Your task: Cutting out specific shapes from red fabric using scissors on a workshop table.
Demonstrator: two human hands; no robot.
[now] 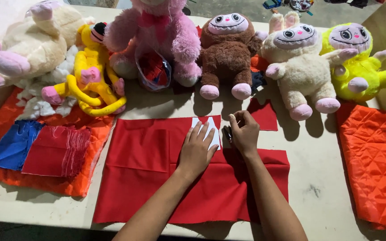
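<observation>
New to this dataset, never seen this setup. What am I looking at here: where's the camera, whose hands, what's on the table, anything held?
There is no machine: a person works with two bare hands, and the one picture comes from a camera on their head, looking down. The left hand lies flat, pressing a white paper template onto a sheet of red fabric spread on the table. The right hand is curled beside the template around a small tool; it is too hidden to name. Along the far edge sit plush toys: a cream one, a yellow monkey, a pink one, a brown one, another cream one and a yellow-green one. At left, cut blue pieces and red pieces lie on orange quilted fabric; more orange quilted fabric lies at right.
</observation>
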